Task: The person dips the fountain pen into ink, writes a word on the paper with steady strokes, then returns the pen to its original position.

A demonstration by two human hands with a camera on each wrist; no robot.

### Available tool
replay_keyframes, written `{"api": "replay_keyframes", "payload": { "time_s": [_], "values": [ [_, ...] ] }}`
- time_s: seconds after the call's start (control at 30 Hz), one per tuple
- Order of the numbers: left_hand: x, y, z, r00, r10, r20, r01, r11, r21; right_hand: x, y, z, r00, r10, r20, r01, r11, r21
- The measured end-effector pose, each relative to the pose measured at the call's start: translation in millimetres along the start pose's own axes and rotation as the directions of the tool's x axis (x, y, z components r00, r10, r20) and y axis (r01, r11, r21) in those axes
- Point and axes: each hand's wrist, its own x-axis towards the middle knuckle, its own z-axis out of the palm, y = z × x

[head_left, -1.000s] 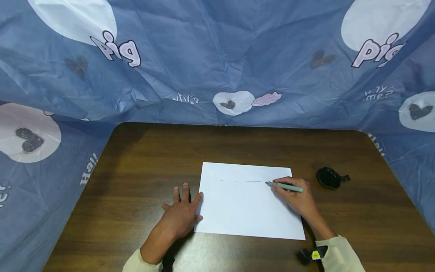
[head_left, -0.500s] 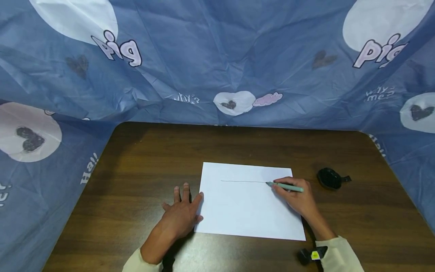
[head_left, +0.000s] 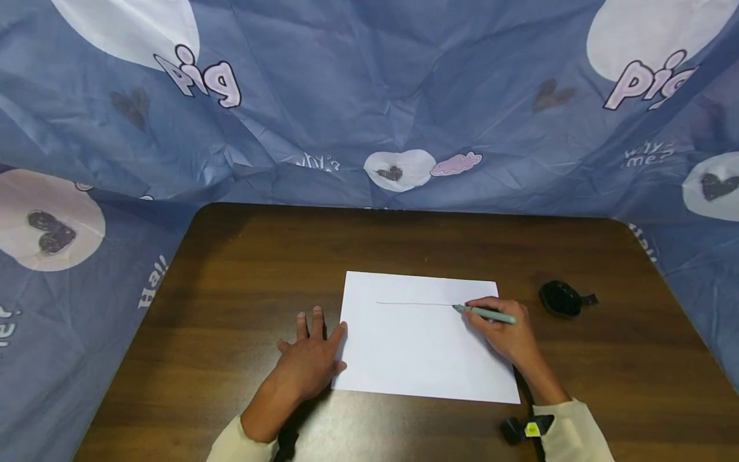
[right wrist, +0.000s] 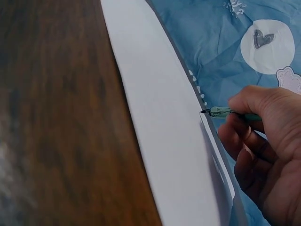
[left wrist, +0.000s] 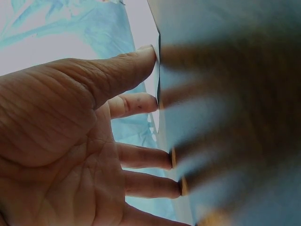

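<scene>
A white sheet of paper (head_left: 416, 359) lies on the brown table, with one thin, nearly level line (head_left: 412, 303) across its upper part. My right hand (head_left: 502, 327) pinches a slim green pen (head_left: 491, 315) over the sheet's right side. The pen's dark tip (right wrist: 203, 111) meets the paper at the line's right end. Spread flat at the sheet's left edge, my left hand (head_left: 308, 362) touches that edge with its thumb and index finger. The left wrist view shows the thumb (left wrist: 136, 66) right on the paper's rim and the other fingers straight.
To the right of the paper sits a rounded black object (head_left: 560, 298) with a small tab. A black wrist camera (head_left: 512, 430) hangs by the right sleeve. Blue printed cloth (head_left: 323, 115) surrounds the table's back and sides.
The head view has tilted slightly, so everything sits a little higher in it. Both hands, the pen and the line keep practically the same places on the paper.
</scene>
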Motion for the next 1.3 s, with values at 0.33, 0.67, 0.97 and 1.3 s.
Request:
{"api": "replay_keyframes", "payload": {
  "time_s": [0.33,0.67,0.97,1.3],
  "values": [
    [0.2,2.6,-4.8,0.999,0.034,-0.039,-0.034,0.999,-0.017,5.7,-5,6,0.995,0.009,-0.095,0.0,0.995,0.098],
    [0.6,0.9,-5.2,0.999,0.029,-0.035,-0.03,0.999,-0.016,18.8,-27,35,0.986,-0.115,-0.12,0.128,0.986,0.107],
    [-1.1,-0.3,-6.6,1.0,0.016,-0.01,-0.016,1.0,-0.018,21.3,-31,50,0.991,-0.129,-0.041,0.132,0.988,0.077],
    [-2.8,0.2,-3.0,1.0,0.008,-0.002,-0.008,1.0,-0.019,22.0,-31,60,0.988,-0.15,-0.048,0.152,0.987,0.048]
  ]
}}
